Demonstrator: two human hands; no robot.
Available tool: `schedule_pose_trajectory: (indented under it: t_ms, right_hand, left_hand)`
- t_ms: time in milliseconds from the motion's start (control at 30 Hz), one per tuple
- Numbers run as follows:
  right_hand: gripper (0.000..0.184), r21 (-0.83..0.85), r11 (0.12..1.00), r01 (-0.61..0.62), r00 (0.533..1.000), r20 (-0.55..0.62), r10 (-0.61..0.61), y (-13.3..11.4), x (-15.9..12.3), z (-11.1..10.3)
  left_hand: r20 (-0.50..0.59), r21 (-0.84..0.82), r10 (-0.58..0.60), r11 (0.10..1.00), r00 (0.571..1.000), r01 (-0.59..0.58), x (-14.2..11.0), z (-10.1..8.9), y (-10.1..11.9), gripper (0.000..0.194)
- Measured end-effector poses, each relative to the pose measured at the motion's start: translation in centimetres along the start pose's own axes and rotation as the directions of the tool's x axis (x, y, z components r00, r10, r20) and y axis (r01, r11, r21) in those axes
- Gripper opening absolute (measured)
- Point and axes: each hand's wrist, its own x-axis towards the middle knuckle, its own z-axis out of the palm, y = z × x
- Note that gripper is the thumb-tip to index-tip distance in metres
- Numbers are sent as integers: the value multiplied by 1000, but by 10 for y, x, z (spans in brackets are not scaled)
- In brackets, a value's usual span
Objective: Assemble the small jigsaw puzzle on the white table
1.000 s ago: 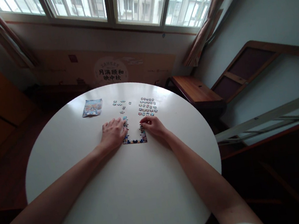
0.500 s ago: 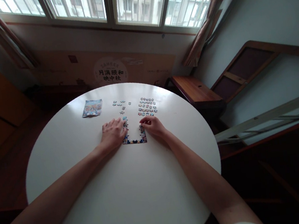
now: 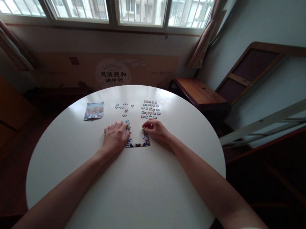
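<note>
Your partly built jigsaw [image 3: 138, 145] lies flat on the round white table [image 3: 130, 200], between your two hands. It forms a U: a near edge with a left and a right side strip, open at the far end. The left strip reaches farther than the visible part of the right one.

Your left hand [image 3: 115, 134] rests palm down on the tabletop, fingers extended and slightly apart, its right side touching the left strip. It is spread loosely, gripping nothing that shows.

Your right hand [image 3: 155, 129] is at the far end of the right strip, fingers curled, thumb and forefinger brought nearly together. Whether a piece sits between those tips cannot be told; they are too small in view.

Just beyond your right hand, loose pieces [image 3: 150, 107] lie in several rows, set slightly apart. Left of these, a smaller scattered group [image 3: 117, 106] lies beyond the jigsaw's open end. Farther left is a printed packet [image 3: 94, 111], flat on the table. Beyond the table's far right edge stands a wooden bench [image 3: 200, 91].
</note>
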Motion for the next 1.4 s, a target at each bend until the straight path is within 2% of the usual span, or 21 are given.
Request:
schedule_pose_trajectory:
  t_ms: [133,267,367,700,1400]
  right_hand:
    - [19,-8,1000,-22,994,-110,21,-2,1,1]
    - [19,-58,996,-72,965,-257,55,-8,1,0]
    - [20,-70,991,-118,950,-299,92,-10,0,-1]
    - [22,-70,995,-66,987,-151,55,-7,-1,4]
    - [21,-116,993,-10,994,-113,-4,-5,-2,4]
  left_hand:
    - [-4,-1,-1,1000,1000,1,0,2,-1,41]
    - [-9,-2,6,1000,1000,-6,0,3,-2,41]
    - [-15,-5,7,1000,1000,-7,1,3,-3,41]
    - [-27,0,18,1000,999,-18,0,3,-2,39]
    - [-19,-55,-10,998,1000,9,-1,4,-3,43]
